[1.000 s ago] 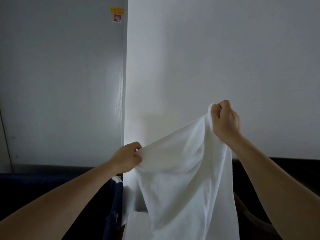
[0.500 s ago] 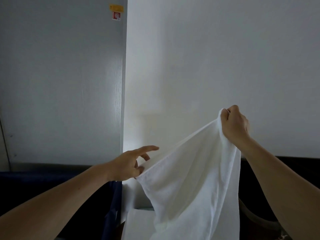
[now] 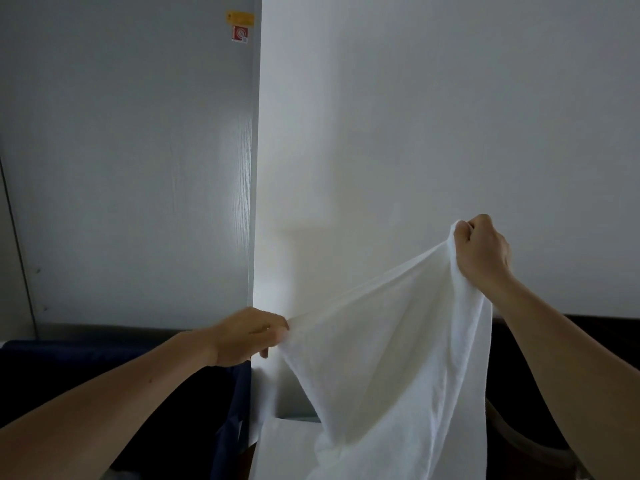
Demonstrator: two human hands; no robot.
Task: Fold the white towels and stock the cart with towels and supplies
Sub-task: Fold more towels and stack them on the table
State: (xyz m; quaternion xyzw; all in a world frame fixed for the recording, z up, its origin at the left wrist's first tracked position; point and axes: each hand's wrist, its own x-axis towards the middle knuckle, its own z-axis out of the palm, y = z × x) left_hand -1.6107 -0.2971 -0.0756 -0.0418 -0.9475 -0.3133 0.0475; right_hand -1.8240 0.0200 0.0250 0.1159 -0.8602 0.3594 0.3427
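Towel (image 3: 388, 358) hangs in mid-air in front of the wall, stretched between the two hands, its lower part dropping out of view past a white surface (image 3: 287, 445) below. The right hand (image 3: 483, 252) is a closed fist bunched round the top edge, held high. The left hand (image 3: 249, 336) sits lower and pinches the edge between thumb and curled fingers, with only a little cloth in the pinch. That thin pinch looks like the likeliest failure: a firm tug to spread the cloth could pull it free, and the towel would swing down from the right hand alone. The edge between the hands slopes and is creased, and whether either hand has a true corner cannot be told, so a fold started from here would probably come out skewed. The hanging end is unseen and may drag or catch on the dark blue fabric (image 3: 235, 403) just beside it.
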